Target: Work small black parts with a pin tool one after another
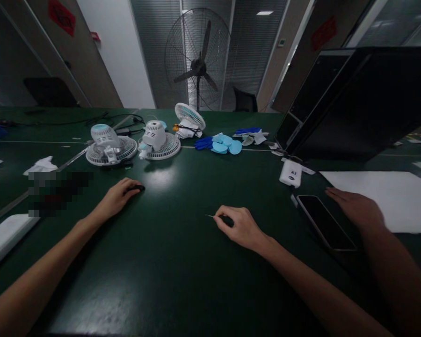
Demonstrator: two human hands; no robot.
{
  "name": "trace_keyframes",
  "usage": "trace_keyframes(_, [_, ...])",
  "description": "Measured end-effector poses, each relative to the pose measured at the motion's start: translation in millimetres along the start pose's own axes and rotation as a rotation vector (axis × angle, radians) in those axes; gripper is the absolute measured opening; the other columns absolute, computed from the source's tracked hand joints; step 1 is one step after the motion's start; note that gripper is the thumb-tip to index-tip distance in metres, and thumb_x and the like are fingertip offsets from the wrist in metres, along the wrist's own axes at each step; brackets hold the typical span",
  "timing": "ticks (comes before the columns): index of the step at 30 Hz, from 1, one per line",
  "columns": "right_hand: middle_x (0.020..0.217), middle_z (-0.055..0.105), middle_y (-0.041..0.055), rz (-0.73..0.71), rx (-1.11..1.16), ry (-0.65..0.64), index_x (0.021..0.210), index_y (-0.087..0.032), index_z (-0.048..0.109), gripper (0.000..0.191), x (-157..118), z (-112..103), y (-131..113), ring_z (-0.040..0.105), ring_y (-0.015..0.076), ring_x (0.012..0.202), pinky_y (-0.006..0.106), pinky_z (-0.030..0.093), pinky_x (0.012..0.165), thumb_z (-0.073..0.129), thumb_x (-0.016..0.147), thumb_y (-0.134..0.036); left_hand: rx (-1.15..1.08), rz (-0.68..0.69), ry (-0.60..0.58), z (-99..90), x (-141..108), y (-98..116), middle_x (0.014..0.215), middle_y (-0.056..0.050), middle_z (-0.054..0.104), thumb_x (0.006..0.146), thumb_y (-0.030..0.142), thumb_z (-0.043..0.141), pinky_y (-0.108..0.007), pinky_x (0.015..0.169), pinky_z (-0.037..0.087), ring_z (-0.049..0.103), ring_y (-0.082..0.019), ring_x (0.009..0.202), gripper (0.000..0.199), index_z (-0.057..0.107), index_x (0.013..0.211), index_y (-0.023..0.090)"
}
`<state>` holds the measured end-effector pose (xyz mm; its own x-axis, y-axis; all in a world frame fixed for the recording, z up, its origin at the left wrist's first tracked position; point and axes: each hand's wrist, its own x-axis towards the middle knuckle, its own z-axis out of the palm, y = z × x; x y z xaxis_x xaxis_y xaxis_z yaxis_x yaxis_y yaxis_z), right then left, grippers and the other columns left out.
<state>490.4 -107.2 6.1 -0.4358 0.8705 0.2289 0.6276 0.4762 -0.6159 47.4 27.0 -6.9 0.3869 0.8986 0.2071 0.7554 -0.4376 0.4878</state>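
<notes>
My left hand [121,195] rests on the green table [182,271] at centre left, its fingers curled round a small black object [137,189] that is partly hidden. Right of the middle, my right hand [240,225] pinches a thin pin-like piece [209,216] between thumb and forefinger, its tip pointing left. Beyond my left hand lie two white fan parts, one with a round grille [126,149] and another beside it [154,135]. Light blue fan blades [226,144] lie farther back, ahead of my right hand.
Another person's hand [359,208] lies at the right, between a phone [326,222] and a white sheet [407,199]. A white device [291,173] sits behind the phone. A big black monitor [368,103] stands back right. A white case [7,236] lies left.
</notes>
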Motion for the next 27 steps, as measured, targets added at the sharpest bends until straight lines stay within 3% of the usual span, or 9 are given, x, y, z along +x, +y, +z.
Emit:
trace_keyframes(2, [0.089,0.07,0.0021,0.005,-0.005,-0.002,0.101,-0.019,0.067,0.017,-0.3,0.1,-0.4,0.066,0.0135,0.073,0.026,0.051,0.066,0.056,0.104,-0.03,0.052,-0.076,0.079,-9.9,0.7,-25.4,0.114,-0.012,0.066,0.093,0.061,0.053,-0.036,0.085,0.051,0.064,-0.027,0.099,0.052,0.069,0.117,0.017])
trace_keyframes(4, [0.091,0.071,0.0024,0.009,0.014,-0.016,0.103,-0.019,0.067,0.017,-0.5,0.4,-0.4,0.066,0.0135,0.074,0.025,0.051,0.066,0.055,0.105,-0.03,0.089,-0.124,0.132,-14.5,0.5,-37.3,0.112,-0.013,0.066,0.091,0.064,0.053,-0.036,0.084,0.051,0.064,-0.027,0.097,0.057,0.069,0.117,0.015])
trace_keyframes(9, [0.09,0.071,0.002,0.021,0.012,-0.023,0.103,-0.019,0.067,0.017,-1.2,0.6,1.0,0.066,0.0135,0.074,0.025,0.051,0.065,0.055,0.104,-0.031,0.079,-0.159,0.123,-19.0,-4.1,-37.8,0.116,-0.014,0.065,0.09,0.07,0.052,-0.036,0.087,0.051,0.063,-0.028,0.102,0.068,0.067,0.124,0.013])
trace_keyframes(14, [0.091,0.07,0.0016,0.021,0.034,-0.037,0.104,-0.019,0.067,0.017,-1.5,-1.1,0.6,0.066,0.0124,0.074,0.024,0.051,0.065,0.055,0.105,-0.03,-0.001,-0.243,0.075,-36.1,-18.0,-50.7,0.128,-0.017,0.064,0.075,0.079,0.065,-0.038,0.089,0.054,0.063,-0.031,0.108,0.092,0.057,0.14,0.013])
trace_keyframes(19, [0.089,0.07,0.0011,0.021,0.032,-0.032,0.102,-0.019,0.067,0.016,-0.9,-1.5,-0.2,0.066,0.0123,0.074,0.024,0.05,0.065,0.056,0.104,-0.03,0.033,-0.259,-0.013,-48.5,-26.2,-61.8,0.126,-0.013,0.066,0.072,0.081,0.065,-0.036,0.086,0.054,0.066,-0.029,0.1,0.077,0.074,0.117,0.019])
trace_keyframes(23, [0.091,0.071,0.0015,0.029,0.024,-0.034,0.104,-0.019,0.067,0.016,-1.0,-2.2,-1.4,0.066,0.0125,0.074,0.024,0.051,0.066,0.056,0.104,-0.03,0.041,-0.248,0.002,-48.2,-23.6,-61.4,0.118,-0.011,0.07,0.07,0.081,0.066,-0.034,0.088,0.053,0.068,-0.028,0.097,0.072,0.078,0.107,0.021])
trace_keyframes(27, [0.091,0.071,0.0023,0.025,0.009,-0.04,0.103,-0.019,0.068,0.019,-0.4,-2.6,-1.9,0.067,0.0131,0.075,0.024,0.051,0.066,0.055,0.105,-0.032,0.102,-0.211,0.063,-43.6,-22.3,-55.7,0.114,-0.01,0.072,0.078,0.077,0.059,-0.031,0.087,0.052,0.068,-0.027,0.097,0.065,0.078,0.104,0.02])
